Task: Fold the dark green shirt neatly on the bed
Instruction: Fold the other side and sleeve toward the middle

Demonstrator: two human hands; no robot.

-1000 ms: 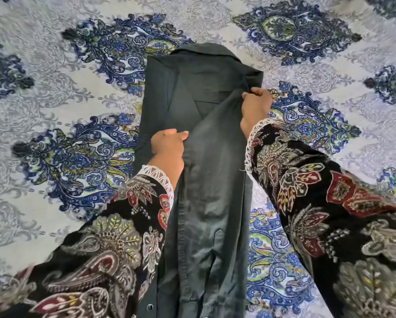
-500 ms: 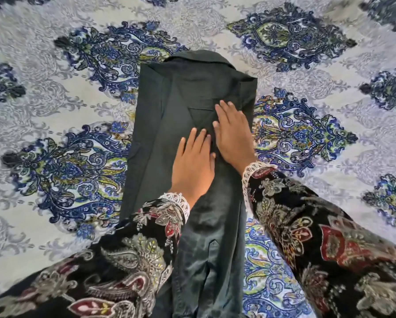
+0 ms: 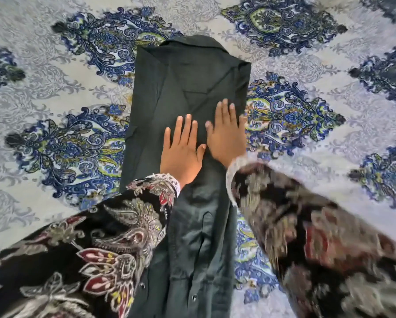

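Observation:
The dark green shirt (image 3: 181, 83) lies on the bed as a long narrow strip, both sides folded inward, collar at the far end. Its lower part runs toward me between my patterned sleeves, with buttons showing near the bottom. My left hand (image 3: 182, 149) lies flat on the middle of the shirt, fingers straight and spread. Beside it, my right hand (image 3: 225, 134) presses flat on the shirt's right half, fingers straight, close to the right folded edge. The two hands almost touch at the thumbs.
The bedspread (image 3: 330, 138) is pale grey with large blue and green paisley medallions and stretches out on all sides of the shirt. My wide black floral sleeves (image 3: 100, 249) cover the shirt's lower left part.
A second ago both hands gripped the right side of the shirt and folded it inward. They then let go and flattened on the fabric. The right hand has since slid toward the right edge.

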